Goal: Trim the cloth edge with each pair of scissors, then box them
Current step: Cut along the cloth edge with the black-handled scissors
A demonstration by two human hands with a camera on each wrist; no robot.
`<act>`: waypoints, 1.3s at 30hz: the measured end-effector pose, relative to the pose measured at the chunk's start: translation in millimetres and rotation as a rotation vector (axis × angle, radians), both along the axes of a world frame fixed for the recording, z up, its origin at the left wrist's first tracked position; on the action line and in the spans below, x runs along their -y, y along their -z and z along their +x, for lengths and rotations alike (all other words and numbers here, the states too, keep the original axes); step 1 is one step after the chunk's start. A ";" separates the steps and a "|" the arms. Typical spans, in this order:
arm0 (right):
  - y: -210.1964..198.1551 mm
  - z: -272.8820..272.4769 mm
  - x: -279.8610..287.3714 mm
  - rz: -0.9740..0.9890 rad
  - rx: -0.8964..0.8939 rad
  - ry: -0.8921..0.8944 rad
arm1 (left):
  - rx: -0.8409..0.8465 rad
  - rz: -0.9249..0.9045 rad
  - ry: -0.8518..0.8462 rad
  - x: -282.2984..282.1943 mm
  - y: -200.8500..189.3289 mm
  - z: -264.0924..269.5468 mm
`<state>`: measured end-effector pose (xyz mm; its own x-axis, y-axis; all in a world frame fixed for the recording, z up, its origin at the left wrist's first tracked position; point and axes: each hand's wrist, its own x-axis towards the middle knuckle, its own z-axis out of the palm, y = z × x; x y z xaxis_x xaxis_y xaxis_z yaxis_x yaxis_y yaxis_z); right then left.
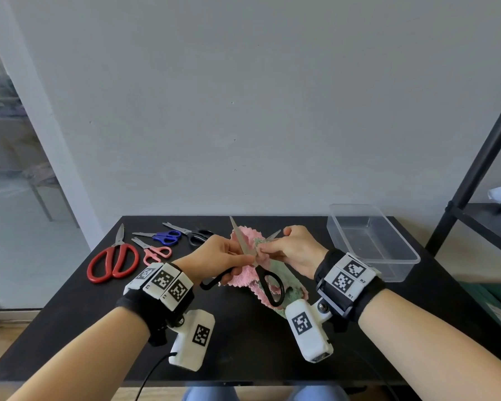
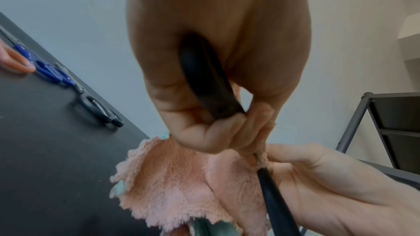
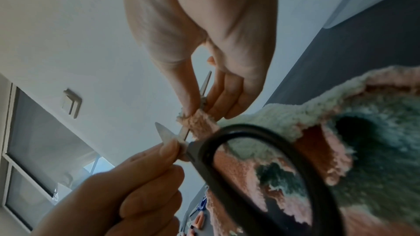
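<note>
On the table's [image 1: 70, 328] left lie your red scissors [image 1: 112, 257], pink scissors [image 1: 154, 251] and blue scissors [image 1: 164, 236]. Your left hand [image 1: 214, 260] grips the open black scissors [image 1: 268, 280]; your right hand [image 1: 294, 250] pinches the pink cloth [image 1: 243, 277] against a blade. The clear box [image 1: 370, 241] sits far right.

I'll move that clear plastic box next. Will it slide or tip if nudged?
The clear box looks thin-walled and holds nothing, so it is probably light and would slide easily on the smooth black table. Its low, wide shape makes tipping unlikely.
</note>
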<state>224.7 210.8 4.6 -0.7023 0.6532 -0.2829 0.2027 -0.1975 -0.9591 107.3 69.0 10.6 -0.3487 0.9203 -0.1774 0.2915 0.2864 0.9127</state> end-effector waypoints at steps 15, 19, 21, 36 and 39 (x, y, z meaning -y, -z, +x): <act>-7.7 4.2 -4.8 -0.025 -0.040 -0.012 | -0.008 -0.006 0.010 10.1 3.7 -2.2; -7.3 3.8 -3.7 -0.036 -0.032 -0.003 | -0.003 -0.012 0.018 12.3 5.1 -3.8; -7.5 4.0 -4.3 -0.039 -0.043 0.005 | -0.003 -0.016 0.018 13.7 5.6 -4.2; -16.1 18.3 -28.4 0.032 -0.117 0.133 | -0.007 -0.092 0.080 40.0 2.7 -20.8; -21.4 20.6 -25.2 0.047 -0.106 0.008 | -0.010 -0.105 0.091 42.2 -0.9 -24.2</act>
<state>245.4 236.0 25.9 -0.7212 0.6698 -0.1766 0.0984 -0.1533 -0.9833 83.1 26.8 11.5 -0.2669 0.9248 -0.2710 0.3291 0.3518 0.8763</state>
